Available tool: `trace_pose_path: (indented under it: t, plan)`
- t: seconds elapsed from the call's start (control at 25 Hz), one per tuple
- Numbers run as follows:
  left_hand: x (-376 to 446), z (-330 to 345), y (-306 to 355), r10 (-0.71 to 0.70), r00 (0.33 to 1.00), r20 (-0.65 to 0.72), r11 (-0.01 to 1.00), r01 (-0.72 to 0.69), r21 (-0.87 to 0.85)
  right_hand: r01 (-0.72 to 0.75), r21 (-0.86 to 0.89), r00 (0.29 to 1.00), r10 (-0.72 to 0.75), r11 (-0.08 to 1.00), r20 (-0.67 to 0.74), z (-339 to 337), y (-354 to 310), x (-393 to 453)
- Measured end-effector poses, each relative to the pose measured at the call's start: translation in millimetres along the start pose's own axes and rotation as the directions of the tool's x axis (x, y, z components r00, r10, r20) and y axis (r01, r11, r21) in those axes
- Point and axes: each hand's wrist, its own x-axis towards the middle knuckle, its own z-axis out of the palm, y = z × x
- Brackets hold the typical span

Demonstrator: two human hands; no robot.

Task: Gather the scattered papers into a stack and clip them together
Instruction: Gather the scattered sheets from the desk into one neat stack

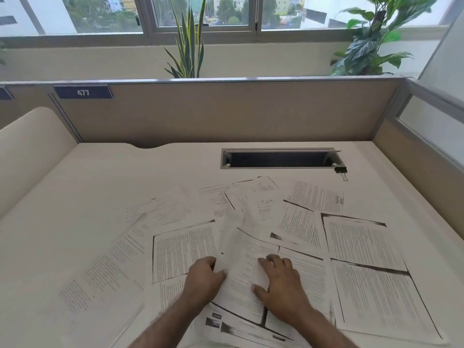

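Several printed papers (364, 249) lie scattered and overlapping across the near half of the white desk (105, 177). My left hand (204, 276) pinches the left edge of one sheet (233, 237), which curls up off the desk between my hands. My right hand (281, 285) rests flat, fingers spread, on the same sheet and the pages beneath it. A black binder clip (341, 170) lies far back on the right, by the corner of the cable slot, apart from the papers and from both hands.
An open cable slot (278, 159) is cut into the desk's far side. Beige partition walls (226, 111) close the back and both sides. Plants (188, 43) stand behind the partition, under the window.
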Motion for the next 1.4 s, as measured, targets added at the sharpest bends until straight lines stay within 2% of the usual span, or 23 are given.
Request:
trace_pose_path:
  t: [0.08,0.24,0.36,0.44,0.48,0.56,0.64,0.8,0.96,1.04,1.12,1.24,1.32,1.4]
  plan:
    - [0,-9,3,0.011,0.999,-0.041,0.998,-0.014,-0.062,0.02,0.044,0.999,-0.019,0.999,-0.032,-9,2,9]
    - [0,-31,6,0.058,0.984,-0.168,0.984,-0.085,-0.159,-0.018,0.156,0.987,0.043,0.988,-0.157,-33,12,40]
    - [5,-40,-2,0.034,0.979,-0.2,0.971,-0.079,-0.224,-0.071,0.132,0.997,0.076,0.989,-0.031,-43,9,56]
    - [5,-42,-9,-0.011,0.993,-0.117,0.948,-0.027,-0.316,-0.076,0.004,0.995,0.075,0.997,0.067,-37,5,61]
    - [4,-42,-13,-0.032,0.999,-0.033,0.932,0.018,-0.362,-0.082,-0.05,0.992,0.086,0.995,0.094,-32,4,62]
    - [-3,-43,-16,-0.015,0.994,0.111,0.91,0.06,-0.41,-0.128,-0.09,0.987,0.136,0.988,0.091,-23,4,62]
    - [-6,-43,-21,0.024,0.985,0.173,0.908,0.05,-0.415,-0.199,-0.089,0.979,0.203,0.976,0.037,-20,4,62]
    - [-5,-36,-31,0.009,0.986,0.166,0.947,0.045,-0.319,-0.363,-0.125,0.927,0.344,0.924,-0.149,-17,-2,55]
    - [-1,-37,-35,-0.04,0.997,0.069,0.946,0.06,-0.318,-0.423,-0.212,0.904,0.395,0.881,-0.161,-21,1,54]
    - [1,-46,-41,-0.073,0.996,0.047,0.942,0.085,-0.325,-0.47,-0.163,0.882,0.454,0.868,-0.127,-24,7,56]
    - [2,-56,-48,-0.104,0.99,0.091,0.935,0.129,-0.332,-0.485,-0.073,0.87,0.472,0.871,-0.144,-24,13,56]
    - [0,-68,-55,-0.118,0.983,0.143,0.934,0.159,-0.321,-0.425,0.272,0.848,0.485,0.863,-0.214,-27,19,55]
    - [-2,-76,-55,-0.118,0.99,0.072,0.938,0.135,-0.319,-0.36,0.487,0.847,0.498,0.796,-0.188,-32,18,55]
    - [-4,-89,-47,-0.106,0.992,-0.067,0.942,0.078,-0.326,-0.317,0.582,0.855,0.491,0.748,-0.165,-33,19,57]
